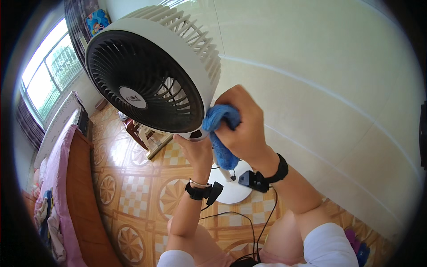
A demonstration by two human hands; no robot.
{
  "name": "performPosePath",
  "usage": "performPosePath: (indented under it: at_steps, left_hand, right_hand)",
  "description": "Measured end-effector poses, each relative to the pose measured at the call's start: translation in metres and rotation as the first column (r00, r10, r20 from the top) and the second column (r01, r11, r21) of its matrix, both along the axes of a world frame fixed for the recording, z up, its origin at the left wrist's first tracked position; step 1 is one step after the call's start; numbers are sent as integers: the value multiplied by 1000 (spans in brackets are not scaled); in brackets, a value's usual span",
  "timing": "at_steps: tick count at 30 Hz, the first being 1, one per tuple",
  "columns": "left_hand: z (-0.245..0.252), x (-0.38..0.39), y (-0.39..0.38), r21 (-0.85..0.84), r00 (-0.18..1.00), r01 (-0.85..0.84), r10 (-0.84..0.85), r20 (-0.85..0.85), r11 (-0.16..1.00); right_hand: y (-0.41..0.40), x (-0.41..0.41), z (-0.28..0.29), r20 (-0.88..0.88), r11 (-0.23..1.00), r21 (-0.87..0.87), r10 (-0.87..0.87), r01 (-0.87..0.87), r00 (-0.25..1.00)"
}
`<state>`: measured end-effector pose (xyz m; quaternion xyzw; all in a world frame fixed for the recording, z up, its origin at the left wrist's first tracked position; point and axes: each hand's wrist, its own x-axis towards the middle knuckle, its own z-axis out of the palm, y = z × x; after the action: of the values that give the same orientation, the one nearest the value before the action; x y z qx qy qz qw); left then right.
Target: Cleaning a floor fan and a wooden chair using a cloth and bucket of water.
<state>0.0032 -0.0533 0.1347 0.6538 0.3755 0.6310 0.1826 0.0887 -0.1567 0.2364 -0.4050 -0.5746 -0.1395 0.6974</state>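
Note:
Before me a white pedestal fan (160,31) tilts up, its black front grille (140,80) turned to the left. My left hand (196,152) grips the bottom of the fan head from below, thumb at the housing's lower edge. In my right hand (245,126) a fluffy blue cloth (223,147) is bunched, pressed against the lower right side of the fan's rim. The round white fan base (233,193) stands on the floor, partly hidden behind my wrists and the cloth.
A tiled wall (317,100) rises close on the right. To the left stands a wooden bed (85,193) with pink bedding. A wooden chair-like piece (150,140) sits beyond the fan. Black cables (253,230) trail from wrist-worn devices; footwear (357,245) lies at lower right.

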Motion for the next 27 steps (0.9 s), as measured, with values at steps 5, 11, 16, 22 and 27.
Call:
performPosePath:
  at_steps: [5, 11, 16, 22, 27]
  left_hand:
    - [3, -3, -5, -29, 983, 170, -168, 78, 985]
    - [-13, -12, 19, -109, 953, 261, -274, -128, 959]
    - [-33, -16, 33, -249, 823, 537, -565, -56, 806]
    - [-41, -8, 32, -257, 859, 504, -508, 54, 825]
    - [-37, -12, 32, -201, 977, 207, -214, -14, 957]
  right_hand:
    - [27, 35, -43, 84, 962, -236, -123, 139, 989]
    - [30, 89, -51, -717, 821, -281, 164, -497, 677]
    - [22, 82, -40, -757, 743, -355, 129, -568, 641]
    - [29, 61, -40, -704, 806, -362, 93, -468, 704]
    - [39, 58, -58, -745, 772, -362, 97, -522, 660]
